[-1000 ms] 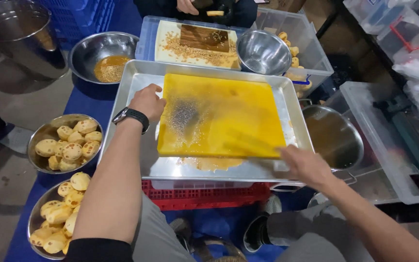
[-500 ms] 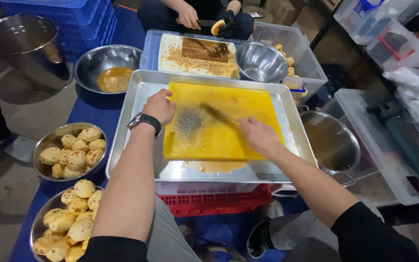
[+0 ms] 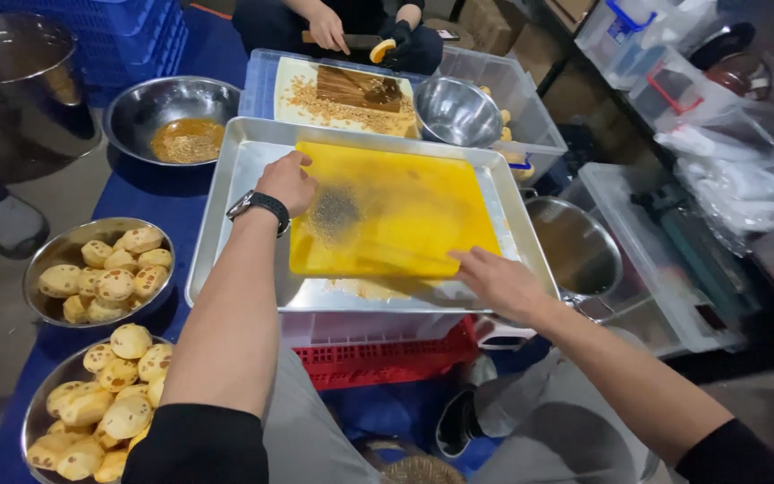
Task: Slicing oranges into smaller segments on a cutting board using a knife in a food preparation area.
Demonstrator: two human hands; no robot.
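A yellow cutting board (image 3: 405, 215) lies in a large metal tray (image 3: 230, 193) in front of me. My left hand (image 3: 287, 182), with a watch on the wrist, grips the board's left edge. A dark speckled patch (image 3: 335, 211) marks the board just beside that hand. My right hand (image 3: 499, 282) rests palm down at the board's front right corner, fingertips touching its edge; no tool shows in it. Pale crumbs (image 3: 365, 289) lie in the tray below the board's front edge.
Two steel bowls of round yellow pieces (image 3: 109, 273) (image 3: 100, 403) stand at my left. Behind the tray are a bowl holding brown paste (image 3: 127, 103), an empty bowl (image 3: 454, 112) and another person's hands (image 3: 329, 31) at a crumb-covered board. A pot (image 3: 575, 242) and plastic bins sit right.
My right hand, which swept a thin tool across the board, has drawn back to the board's front right corner. My left hand has stayed on the left edge.
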